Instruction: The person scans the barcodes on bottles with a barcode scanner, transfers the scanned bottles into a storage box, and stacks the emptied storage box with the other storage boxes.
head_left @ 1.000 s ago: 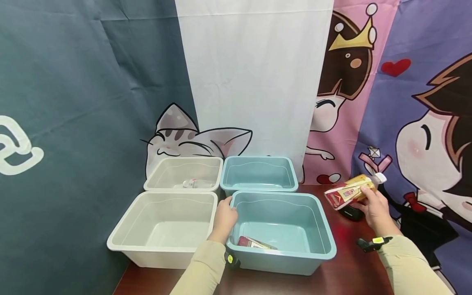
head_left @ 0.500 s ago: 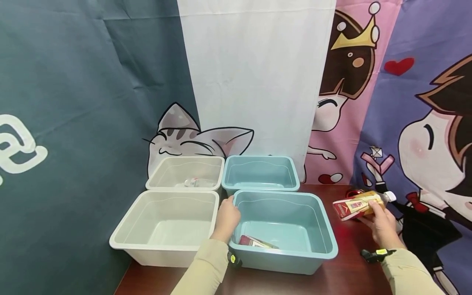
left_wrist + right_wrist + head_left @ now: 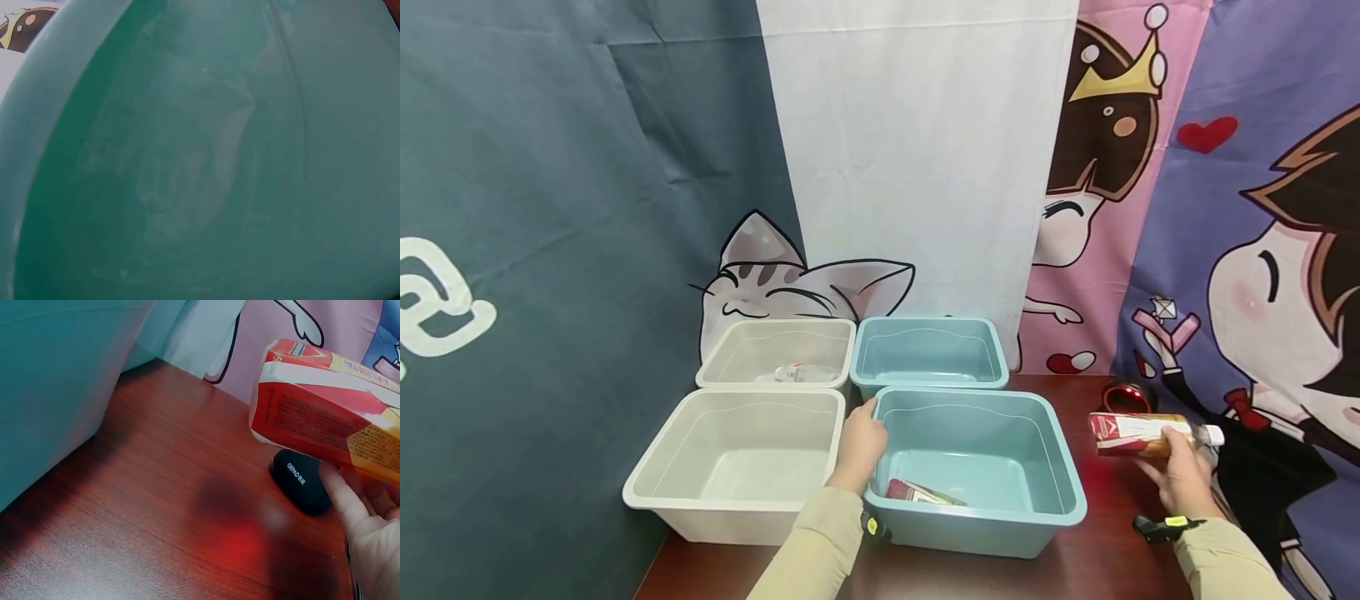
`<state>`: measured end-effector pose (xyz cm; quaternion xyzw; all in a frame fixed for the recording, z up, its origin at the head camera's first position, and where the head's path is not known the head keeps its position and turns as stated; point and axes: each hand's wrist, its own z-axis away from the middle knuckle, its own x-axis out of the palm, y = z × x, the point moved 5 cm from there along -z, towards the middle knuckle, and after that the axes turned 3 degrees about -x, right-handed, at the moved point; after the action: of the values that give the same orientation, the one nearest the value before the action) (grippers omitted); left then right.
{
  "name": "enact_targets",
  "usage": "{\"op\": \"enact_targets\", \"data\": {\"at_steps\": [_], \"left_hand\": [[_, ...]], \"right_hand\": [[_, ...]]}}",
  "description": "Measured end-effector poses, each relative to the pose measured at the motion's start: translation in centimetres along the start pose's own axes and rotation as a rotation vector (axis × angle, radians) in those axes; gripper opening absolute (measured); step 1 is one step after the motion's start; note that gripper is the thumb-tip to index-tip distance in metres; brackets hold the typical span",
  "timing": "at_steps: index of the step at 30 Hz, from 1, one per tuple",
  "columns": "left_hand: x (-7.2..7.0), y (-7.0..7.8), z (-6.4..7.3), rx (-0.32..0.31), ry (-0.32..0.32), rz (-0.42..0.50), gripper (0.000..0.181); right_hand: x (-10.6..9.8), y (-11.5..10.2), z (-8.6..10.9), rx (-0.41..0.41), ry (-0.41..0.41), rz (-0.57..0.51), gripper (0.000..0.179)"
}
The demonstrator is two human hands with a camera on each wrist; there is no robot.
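My right hand [image 3: 1187, 479] holds a plastic bottle [image 3: 1138, 435] with a white cap, lying level above the table's right side. Its label is red, yellow and white, and small print shows in the right wrist view, where my right hand [image 3: 378, 540] supports it from below. Just behind the bottle is a black device [image 3: 1127, 397] with a glowing red ring. My left hand [image 3: 859, 446] grips the left rim of the front blue bin [image 3: 973, 523]. Inside that bin lies another bottle with a red label [image 3: 917, 492]. The left wrist view is filled by the bin's blue wall [image 3: 187, 156].
A front cream bin [image 3: 722, 506] stands left of the blue one. Behind them are a back cream bin [image 3: 775, 327], with a clear bottle [image 3: 805, 372] in it, and a back blue bin [image 3: 928, 325]. A small black case [image 3: 303, 481] lies on the dark red table [image 3: 187, 456].
My right hand has moved right and slightly down, turning the bottle from slanted to level and rolling its label. My left hand stays on the bin's rim.
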<state>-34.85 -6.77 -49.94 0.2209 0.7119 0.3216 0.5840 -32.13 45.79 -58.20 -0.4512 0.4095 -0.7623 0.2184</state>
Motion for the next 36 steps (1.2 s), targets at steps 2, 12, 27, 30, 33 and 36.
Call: {"op": "enact_targets", "data": {"at_steps": [2, 12, 27, 30, 33, 36], "left_hand": [[0.05, -0.04, -0.01, 0.002, 0.0, 0.002, 0.046], [0.16, -0.12, -0.15, 0.008, -0.006, 0.005, 0.046], [0.1, 0.11, -0.09, -0.01, -0.018, 0.026, 0.047], [0.11, 0.06, -0.06, -0.014, -0.018, 0.027, 0.047], [0.05, 0.03, -0.03, -0.01, -0.013, 0.025, 0.047], [-0.03, 0.01, 0.02, -0.009, -0.011, 0.025, 0.047]], "right_hand": [[-0.19, 0.04, 0.05, 0.038, 0.056, -0.014, 0.035], [-0.71, 0.22, 0.41, 0.158, 0.168, -0.101, 0.043], [-1.0, 0.49, 0.63, 0.196, 0.262, -0.176, 0.07], [-0.94, 0.53, 0.65, 0.192, 0.268, -0.161, 0.075], [-0.74, 0.52, 0.59, 0.176, 0.27, -0.151, 0.071], [-0.17, 0.31, 0.38, 0.139, 0.252, -0.146, 0.062]]}}
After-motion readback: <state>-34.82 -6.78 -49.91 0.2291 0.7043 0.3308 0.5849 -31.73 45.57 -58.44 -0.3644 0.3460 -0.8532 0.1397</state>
